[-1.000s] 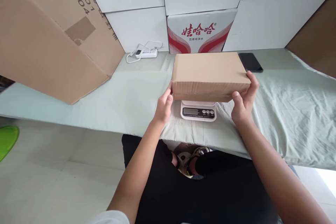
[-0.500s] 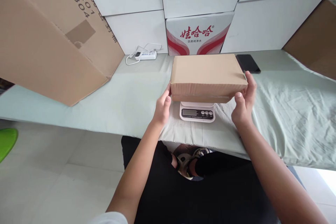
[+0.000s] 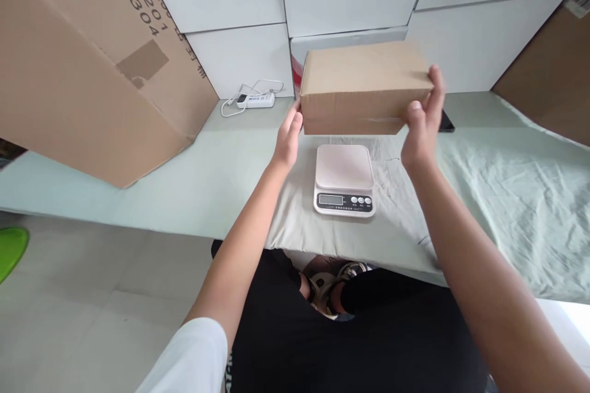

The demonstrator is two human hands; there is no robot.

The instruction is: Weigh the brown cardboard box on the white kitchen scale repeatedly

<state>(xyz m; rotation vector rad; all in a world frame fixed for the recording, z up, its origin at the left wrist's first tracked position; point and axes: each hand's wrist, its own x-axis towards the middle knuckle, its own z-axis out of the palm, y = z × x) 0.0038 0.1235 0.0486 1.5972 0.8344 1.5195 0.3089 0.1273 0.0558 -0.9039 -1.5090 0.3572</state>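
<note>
Between my two hands a brown cardboard box [image 3: 366,83] is held up in the air, above and behind a small white kitchen scale [image 3: 345,169]. My left hand [image 3: 288,137] grips the box at its left end, thumb at the near corner. At the right end, my right hand [image 3: 423,120] has its thumb on the front and its fingers round the side. The scale lies on the cloth-covered table with its platform bare; its display shows no figures that I can read.
A large brown carton [image 3: 101,73] leans at the left. A white power strip [image 3: 255,100] with a cable lies at the back, and a black phone [image 3: 446,123] is partly hidden behind my right hand. White boxes [image 3: 235,58] are stacked along the rear edge of the pale green tablecloth [image 3: 230,178].
Both hands have raised the cardboard box off the scale and carried it away from me. The scale's platform has come into view, while the printed carton behind is now mostly covered.
</note>
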